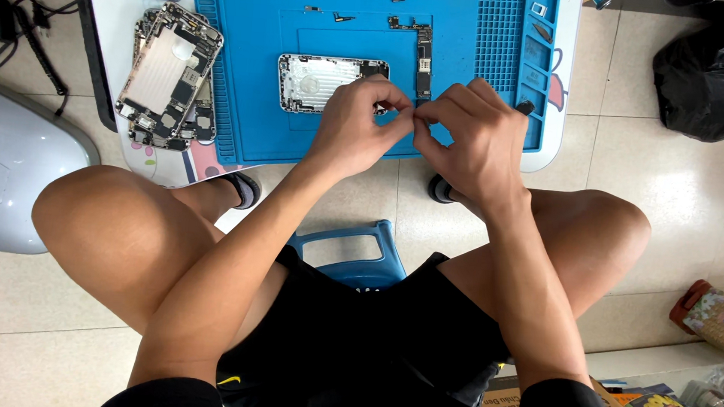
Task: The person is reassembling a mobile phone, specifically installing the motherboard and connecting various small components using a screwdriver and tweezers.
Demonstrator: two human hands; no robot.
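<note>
Both hands met over the blue mat's (242, 91) near edge, forearms angled in from the knees. Left hand (353, 125) was curled, thumb & forefinger tips pinched together; right hand (470, 139) likewise, its fingertips touching the left's. Sth tiny sat between the pinched tips at approx the meeting point; too small to tell what. Rest of the fingers on both hands were folded in, wrists raised off the mat.

Just behind the left hand lay 1 open phone shell (324, 82), silver inside, flat on the mat, its right end partly covered by the knuckles. 1 long logic board (424, 58) lay upright beside it, near the right hand. Abt 5 small parts (340, 17) were scattered along the mat's far side. Left of the mat, 1 stack of stripped phone shells (170, 76) on the white table (109, 20), count w/in the stack unclear. 1 blue stool (358, 255) under the person, 1 black bag (720, 81) on the floor at right.
</note>
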